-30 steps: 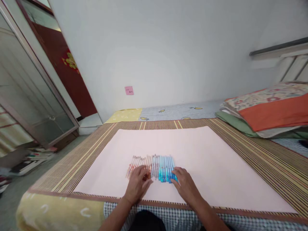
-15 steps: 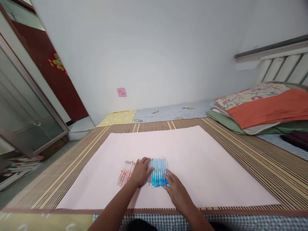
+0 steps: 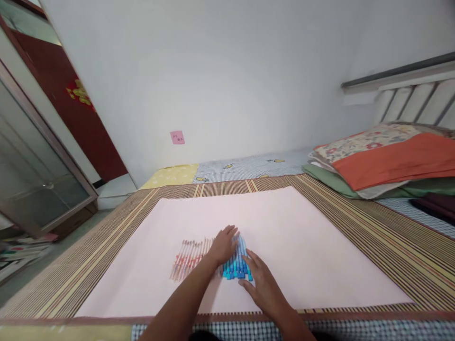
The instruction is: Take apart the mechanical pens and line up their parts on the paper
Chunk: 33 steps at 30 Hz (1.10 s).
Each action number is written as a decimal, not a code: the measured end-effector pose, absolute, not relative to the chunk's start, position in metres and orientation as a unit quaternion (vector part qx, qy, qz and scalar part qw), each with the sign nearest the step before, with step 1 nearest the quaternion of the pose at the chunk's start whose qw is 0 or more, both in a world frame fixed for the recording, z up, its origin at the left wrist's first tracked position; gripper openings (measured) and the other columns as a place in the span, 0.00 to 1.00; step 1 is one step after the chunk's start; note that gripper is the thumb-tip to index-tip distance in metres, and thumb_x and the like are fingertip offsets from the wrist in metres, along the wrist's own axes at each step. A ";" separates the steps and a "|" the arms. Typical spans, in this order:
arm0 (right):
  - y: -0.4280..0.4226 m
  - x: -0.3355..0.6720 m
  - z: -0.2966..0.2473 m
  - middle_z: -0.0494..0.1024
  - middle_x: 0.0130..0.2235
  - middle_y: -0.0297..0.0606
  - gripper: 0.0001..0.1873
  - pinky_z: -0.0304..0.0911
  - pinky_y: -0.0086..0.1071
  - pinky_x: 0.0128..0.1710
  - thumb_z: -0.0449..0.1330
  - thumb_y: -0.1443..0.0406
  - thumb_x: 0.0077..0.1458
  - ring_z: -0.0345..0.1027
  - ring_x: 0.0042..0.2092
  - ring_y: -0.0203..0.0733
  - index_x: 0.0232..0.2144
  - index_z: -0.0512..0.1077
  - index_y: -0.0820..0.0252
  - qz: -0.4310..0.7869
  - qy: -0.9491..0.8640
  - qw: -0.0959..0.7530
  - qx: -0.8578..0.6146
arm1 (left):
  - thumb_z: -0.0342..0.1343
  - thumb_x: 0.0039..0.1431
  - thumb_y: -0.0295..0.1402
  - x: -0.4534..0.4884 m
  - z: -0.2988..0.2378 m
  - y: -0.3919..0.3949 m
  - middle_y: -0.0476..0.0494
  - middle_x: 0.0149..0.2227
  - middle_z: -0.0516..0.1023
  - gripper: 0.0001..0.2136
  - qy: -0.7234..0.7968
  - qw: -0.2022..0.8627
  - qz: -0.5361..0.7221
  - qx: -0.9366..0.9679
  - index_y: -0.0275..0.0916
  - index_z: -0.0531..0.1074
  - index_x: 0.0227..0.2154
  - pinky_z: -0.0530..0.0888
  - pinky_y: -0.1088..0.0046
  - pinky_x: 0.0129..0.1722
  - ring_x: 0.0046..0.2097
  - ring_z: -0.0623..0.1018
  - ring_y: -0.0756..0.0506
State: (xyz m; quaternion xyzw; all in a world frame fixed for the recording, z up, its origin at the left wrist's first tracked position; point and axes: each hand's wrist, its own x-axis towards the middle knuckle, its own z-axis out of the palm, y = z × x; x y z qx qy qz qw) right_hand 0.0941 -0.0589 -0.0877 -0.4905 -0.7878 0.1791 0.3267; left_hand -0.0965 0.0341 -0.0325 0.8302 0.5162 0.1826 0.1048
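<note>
A row of slim pens lies side by side on a pale pink sheet (image 3: 313, 251). White pens with red patterns (image 3: 185, 259) form the left part, and blue pens (image 3: 235, 269) form the right end. My left hand (image 3: 223, 246) lies over the middle of the row, fingers stretched out, covering part of the pens there. At the right edge of the blue pens, my right hand (image 3: 262, 280) has its fingers apart and curved, the fingertips close to or touching the outermost pen. Neither hand grasps a pen.
Under the sheet is a striped mat (image 3: 117, 227) over a checked bed cover (image 3: 245, 166). Folded bedding (image 3: 394, 156) is piled at the right. A white wall (image 3: 249, 85) with a pink note (image 3: 177, 137) stands behind. A glass-panelled door (image 3: 39, 180) is at the left.
My left hand has slid right along the row, from the middle pens onto the blue ones, uncovering more patterned pens. My right hand stays beside the blue end. The view has shifted slightly.
</note>
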 end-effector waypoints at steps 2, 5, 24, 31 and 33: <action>-0.061 0.098 -0.093 0.61 0.68 0.47 0.32 0.55 0.49 0.66 0.58 0.67 0.57 0.54 0.68 0.51 0.64 0.63 0.59 0.179 -0.783 0.334 -0.492 | 0.49 0.62 0.29 -0.085 -0.034 0.046 0.37 0.62 0.71 0.20 0.505 0.121 0.182 0.835 0.40 0.70 0.57 0.63 0.55 0.63 0.64 0.66 0.39; -0.061 0.104 -0.098 0.68 0.64 0.46 0.29 0.59 0.48 0.65 0.56 0.70 0.58 0.60 0.65 0.51 0.62 0.66 0.57 0.174 -0.787 0.341 -0.485 | 0.46 0.59 0.23 -0.077 -0.037 0.052 0.40 0.53 0.78 0.18 0.501 0.137 0.197 0.831 0.41 0.75 0.49 0.64 0.59 0.62 0.56 0.74 0.42; -0.068 0.093 -0.076 0.67 0.65 0.47 0.33 0.57 0.51 0.64 0.65 0.63 0.52 0.59 0.65 0.57 0.61 0.67 0.56 0.169 -0.801 0.335 -0.467 | 0.42 0.67 0.34 -0.138 -0.014 0.038 0.39 0.52 0.79 0.18 0.571 0.145 0.264 0.764 0.40 0.74 0.51 0.71 0.59 0.56 0.54 0.76 0.41; -0.057 0.081 -0.086 0.66 0.65 0.49 0.29 0.54 0.49 0.66 0.64 0.66 0.54 0.56 0.66 0.54 0.59 0.69 0.61 0.177 -0.806 0.332 -0.457 | 0.47 0.62 0.29 -0.144 -0.030 0.008 0.38 0.56 0.76 0.18 0.552 0.114 0.221 0.796 0.40 0.74 0.52 0.67 0.59 0.61 0.57 0.73 0.41; -0.057 0.083 -0.087 0.67 0.64 0.49 0.26 0.54 0.49 0.66 0.63 0.65 0.56 0.56 0.66 0.54 0.57 0.71 0.61 0.179 -0.809 0.333 -0.450 | 0.47 0.64 0.29 -0.141 -0.034 0.005 0.37 0.56 0.75 0.18 0.557 0.098 0.220 0.794 0.41 0.73 0.53 0.64 0.56 0.62 0.58 0.72 0.40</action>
